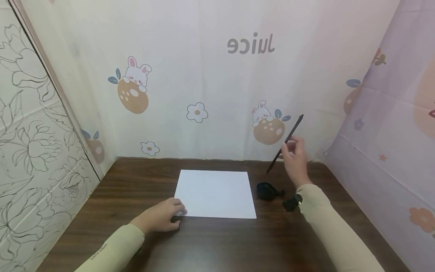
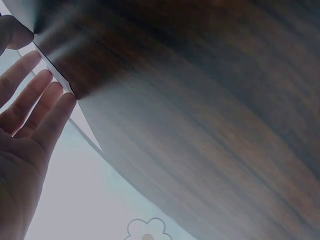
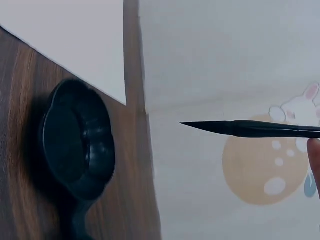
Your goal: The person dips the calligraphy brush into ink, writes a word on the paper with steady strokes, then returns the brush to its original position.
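My right hand (image 1: 294,158) pinches a black calligraphy brush (image 1: 284,144) by its handle, above the table at the right. In the right wrist view the pointed dark tip of the brush (image 3: 210,127) shows; most of that hand lies outside this view. Below it stands a black scalloped ink dish (image 3: 80,140) with a short handle and dark ink inside. A white sheet of paper (image 1: 215,194) lies flat left of the dish. My left hand (image 1: 161,215) rests at its lower left corner, and the left wrist view shows the fingers (image 2: 50,117) loosely extended on the paper's edge.
The dark wooden table (image 1: 210,245) reaches back to a pale curtain (image 1: 204,75) printed with rabbits and fruit. Patterned cloth hangs on both sides. A dark device (image 1: 292,203) is strapped at my right wrist, close beside the dish's handle in the head view.
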Motion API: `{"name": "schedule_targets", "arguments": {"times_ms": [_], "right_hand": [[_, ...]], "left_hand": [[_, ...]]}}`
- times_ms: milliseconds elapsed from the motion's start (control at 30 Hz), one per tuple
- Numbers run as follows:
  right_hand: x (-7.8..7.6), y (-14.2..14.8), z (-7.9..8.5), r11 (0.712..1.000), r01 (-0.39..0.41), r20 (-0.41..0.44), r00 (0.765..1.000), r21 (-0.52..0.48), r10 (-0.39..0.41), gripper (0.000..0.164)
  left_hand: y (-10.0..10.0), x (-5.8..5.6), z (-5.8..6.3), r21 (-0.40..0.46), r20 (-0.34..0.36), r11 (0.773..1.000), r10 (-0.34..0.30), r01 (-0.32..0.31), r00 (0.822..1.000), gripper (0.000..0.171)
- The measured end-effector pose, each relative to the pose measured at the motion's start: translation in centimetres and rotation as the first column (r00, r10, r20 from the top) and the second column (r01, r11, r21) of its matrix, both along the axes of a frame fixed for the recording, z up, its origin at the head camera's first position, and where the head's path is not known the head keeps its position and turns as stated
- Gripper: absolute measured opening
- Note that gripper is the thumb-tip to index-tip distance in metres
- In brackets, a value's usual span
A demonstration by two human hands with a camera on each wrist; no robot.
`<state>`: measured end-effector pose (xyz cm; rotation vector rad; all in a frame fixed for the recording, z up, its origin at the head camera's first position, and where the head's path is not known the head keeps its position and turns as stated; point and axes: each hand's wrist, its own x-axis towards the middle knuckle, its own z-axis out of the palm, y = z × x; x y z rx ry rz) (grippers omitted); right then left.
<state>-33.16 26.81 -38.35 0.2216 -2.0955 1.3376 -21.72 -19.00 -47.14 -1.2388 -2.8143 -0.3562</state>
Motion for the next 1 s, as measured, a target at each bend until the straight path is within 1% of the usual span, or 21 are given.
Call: {"name": "schedule_targets", "arguments": {"times_ms": [67, 200, 267, 367, 433, 600, 800, 1000], "right_hand": [[0.0, -0.5, 0.2, 1.000, -0.010, -0.004, 1.000, 0.009, 0.010, 0.036], [0.1, -1.7, 0.6, 0.999, -0.046, -0.038, 0.998, 0.017, 0.046, 0.037], [0.5, -2.6, 1.2, 0.998, -0.066, -0.056, 0.996, 0.023, 0.067, 0.037], [1.0, -3.9, 1.8, 0.996, -0.089, -0.052, 0.995, 0.030, 0.090, 0.035], [0.7, -4.4, 1.7, 0.994, -0.101, -0.045, 0.994, 0.039, 0.103, 0.034], [-0.7, -5.3, 0.3, 0.991, -0.133, -0.031, 0.991, 0.034, 0.134, 0.036], [-1.0, -7.5, 0.0, 0.982, -0.187, -0.050, 0.981, 0.006, 0.187, 0.035], [-1.3, -10.1, -0.4, 0.973, -0.229, -0.051, 0.972, -0.021, 0.228, 0.033]], "left_hand": [[0.0, 0.0, 0.0, 0.002, -0.002, 1.000, 0.001, -0.001, 1.000, 0.027], [0.0, 0.1, 0.0, 0.000, -0.013, 1.000, -0.006, 0.006, 1.000, 0.029], [0.1, 0.0, 0.1, 0.005, -0.023, 1.000, -0.018, 0.018, 1.000, 0.030], [0.1, 0.0, 0.2, 0.014, -0.041, 0.999, -0.031, 0.031, 0.999, 0.030], [0.1, -0.1, 0.2, 0.020, -0.045, 0.999, -0.036, 0.037, 0.998, 0.030], [0.2, 0.0, 0.2, 0.011, -0.023, 1.000, -0.024, 0.024, 0.999, 0.031], [0.2, 0.0, 0.2, 0.006, -0.015, 1.000, -0.016, 0.016, 1.000, 0.031], [0.2, -0.1, 0.0, 0.017, -0.033, 0.999, -0.028, 0.029, 0.999, 0.031]]}}
